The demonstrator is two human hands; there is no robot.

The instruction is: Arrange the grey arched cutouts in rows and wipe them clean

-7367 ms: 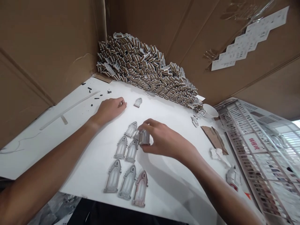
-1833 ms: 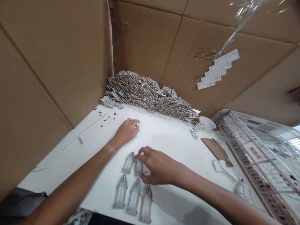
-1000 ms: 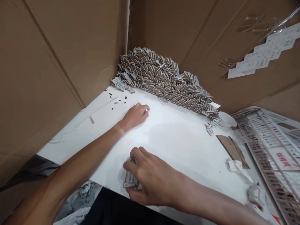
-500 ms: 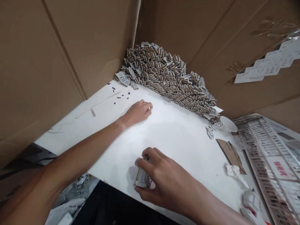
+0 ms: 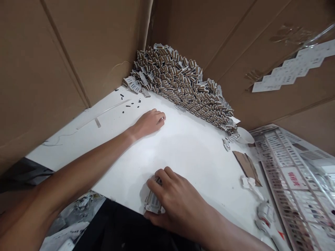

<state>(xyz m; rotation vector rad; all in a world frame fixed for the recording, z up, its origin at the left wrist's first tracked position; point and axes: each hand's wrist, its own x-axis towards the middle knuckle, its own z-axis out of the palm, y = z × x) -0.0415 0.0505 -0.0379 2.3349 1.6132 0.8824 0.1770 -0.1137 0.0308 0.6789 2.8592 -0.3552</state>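
My right hand is curled round a small stack of grey arch-shaped window cut-outs at the near edge of the white board. The stack stands on edge against the board under my fingers. My left hand rests further back on the board, fingers curled loosely under; whether anything is in it cannot be seen. A big heap of the same cut-outs, bundled, fills the far corner against the cardboard walls.
Cardboard walls close in the left and back. Small black bits lie near the heap. At the right are a white cup, brown card scraps, crumpled paper and printed punched sheets.
The arch pieces that lay spread in rows are now gathered into one stack under my right hand, pulled to the board's near edge. My left hand has stayed in place.
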